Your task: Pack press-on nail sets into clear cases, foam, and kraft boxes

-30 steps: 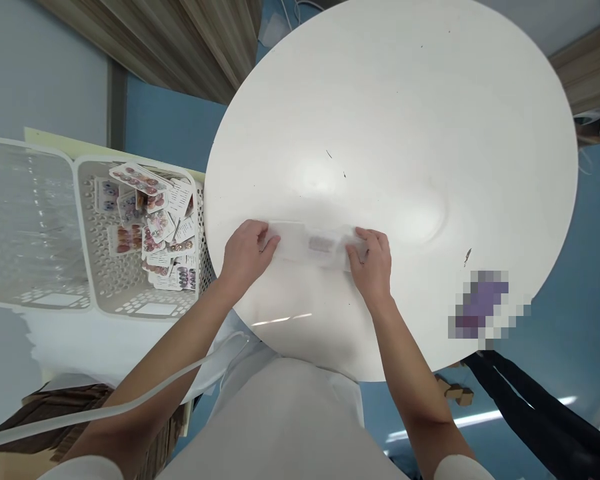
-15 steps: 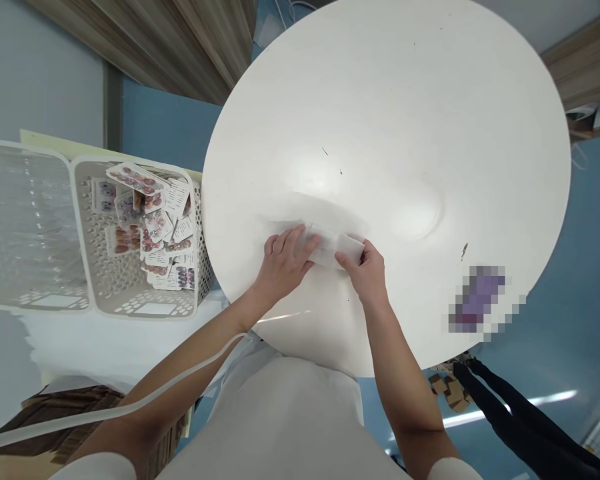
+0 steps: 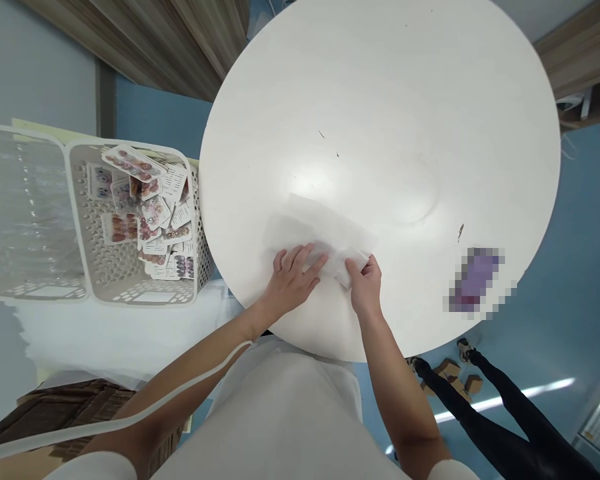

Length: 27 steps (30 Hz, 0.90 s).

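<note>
Small packing workroom, I would say, not home; round white table (image 3: 430,100) before me, scuffed, with translucent white sheeting (image 3: 325,223) in my grip; on my left, perforated basket (image 3: 97,263) with heap of printed cards (image 3: 155,213), seemingly press-on nails; beside it, second basket (image 3: 17,292) holding clear plastic; small brown cartons (image 3: 449,368) on blue floor (image 3: 520,353); wood-grain panels (image 3: 180,40) behind; another person's dark-clad legs (image 3: 460,410) near cartons

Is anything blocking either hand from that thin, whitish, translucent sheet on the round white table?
Nothing visible is: the bare left hand lies with its fingers on the thin, whitish, translucent sheet, and the bare right hand grips a folded part of it.
</note>
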Tool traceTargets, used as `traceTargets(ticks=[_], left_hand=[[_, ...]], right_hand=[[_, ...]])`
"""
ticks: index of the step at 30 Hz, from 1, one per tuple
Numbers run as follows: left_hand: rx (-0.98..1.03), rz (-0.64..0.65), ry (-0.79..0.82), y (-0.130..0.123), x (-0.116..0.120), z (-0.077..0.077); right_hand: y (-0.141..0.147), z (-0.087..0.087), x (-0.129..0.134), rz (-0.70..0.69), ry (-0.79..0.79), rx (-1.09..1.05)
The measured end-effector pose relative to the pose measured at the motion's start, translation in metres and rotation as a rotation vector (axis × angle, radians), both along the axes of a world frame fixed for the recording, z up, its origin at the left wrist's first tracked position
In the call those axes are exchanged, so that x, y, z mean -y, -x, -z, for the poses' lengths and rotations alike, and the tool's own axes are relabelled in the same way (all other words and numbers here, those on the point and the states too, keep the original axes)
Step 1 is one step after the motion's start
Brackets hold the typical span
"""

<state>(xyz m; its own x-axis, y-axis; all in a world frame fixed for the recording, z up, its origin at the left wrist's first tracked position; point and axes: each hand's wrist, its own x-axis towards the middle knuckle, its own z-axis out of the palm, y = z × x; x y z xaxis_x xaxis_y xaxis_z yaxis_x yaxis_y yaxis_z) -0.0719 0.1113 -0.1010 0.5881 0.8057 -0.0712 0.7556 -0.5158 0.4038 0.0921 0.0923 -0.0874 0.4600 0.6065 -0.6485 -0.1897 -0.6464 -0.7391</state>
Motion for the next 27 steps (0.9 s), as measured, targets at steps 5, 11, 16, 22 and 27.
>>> traceTargets(ticks=[5, 11, 16, 22, 27], left_hand=[[-0.007, 0.028, -0.02, 0.0, 0.014, 0.001], [0.042, 0.011, -0.003, 0.005, 0.008, -0.003], [0.169, -0.029, -0.022, 0.001, 0.008, -0.012], [0.176, 0.089, 0.004, -0.002, 0.003, -0.011], [0.146, 0.108, 0.041, 0.006, 0.002, -0.003]], right_hand=[[0.011, -0.01, -0.004, -0.045, -0.055, -0.061], [0.015, -0.021, -0.022, -0.438, -0.039, 0.034], [0.01, -0.02, -0.021, -0.551, -0.034, 0.115], [0.002, -0.02, -0.018, -0.648, -0.061, 0.126], [-0.004, -0.023, -0.015, -0.847, -0.141, 0.467]])
